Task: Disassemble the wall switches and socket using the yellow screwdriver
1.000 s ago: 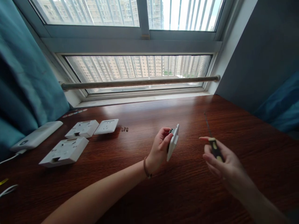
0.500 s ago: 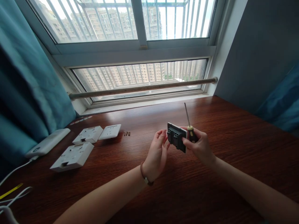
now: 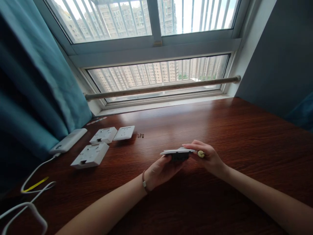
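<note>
A white wall socket panel with a dark back is held nearly flat above the table, its edge toward me. My left hand is closed on it from below left, with the fingers under its dark back. From the right, my right hand grips the panel's other edge, fingertips on its white face. A screwdriver is tucked in that same hand; only the pale end of its handle shows, and the shaft is hidden. Several small screws lie on the table beyond my hands.
At the left, another socket panel lies near two white mounting boxes. A white device with a cable and a yellow strip lie farther left. The window, its rail and a blue curtain border the table.
The socket panel has turned from upright, dark back toward me, to nearly flat with its white face up. My left hand moved underneath it. The screwdriver tilted so its shaft no longer shows.
</note>
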Demonstrator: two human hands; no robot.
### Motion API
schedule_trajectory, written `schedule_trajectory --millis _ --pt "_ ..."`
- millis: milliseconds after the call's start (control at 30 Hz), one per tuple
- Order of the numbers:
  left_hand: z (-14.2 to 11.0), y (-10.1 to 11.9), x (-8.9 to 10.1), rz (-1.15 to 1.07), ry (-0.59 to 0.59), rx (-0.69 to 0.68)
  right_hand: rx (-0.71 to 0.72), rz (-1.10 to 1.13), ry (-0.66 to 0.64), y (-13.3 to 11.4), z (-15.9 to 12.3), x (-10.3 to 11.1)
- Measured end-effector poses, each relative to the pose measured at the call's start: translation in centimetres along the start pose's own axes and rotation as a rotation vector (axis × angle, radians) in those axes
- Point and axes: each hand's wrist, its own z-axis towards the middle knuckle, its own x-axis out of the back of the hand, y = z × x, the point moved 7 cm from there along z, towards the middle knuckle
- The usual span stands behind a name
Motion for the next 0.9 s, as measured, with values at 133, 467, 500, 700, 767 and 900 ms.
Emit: schedule_trajectory --millis 133,467,500,700,767,900 --pt "0.0 0.8 -0.1 0.033 -0.008 -0.029 0.027 -0.273 0.046 -0.5 -0.1 1.1" --pt "0.9 3.3 1.2 0.100 0.130 -0.192 -0.208 -0.613 -0.066 -0.4 -1.1 0.4" --pt "0.9 3.6 1.3 0.094 0.132 -0.207 -0.217 -0.658 -0.061 -0.4 -1.1 0.4" --pt "0.8 4.0 1.6 0.073 0.126 -0.214 -0.246 -0.735 -0.081 -0.1 -1.0 0.3" --pt "0.8 3.8 1.5 0.068 0.107 -0.205 -0.242 -0.723 -0.079 -0.1 -1.0 0.2" --pt "0.8 3.5 1.4 0.079 0.093 -0.179 -0.250 -0.667 -0.086 -0.2 -1.2 -0.1"
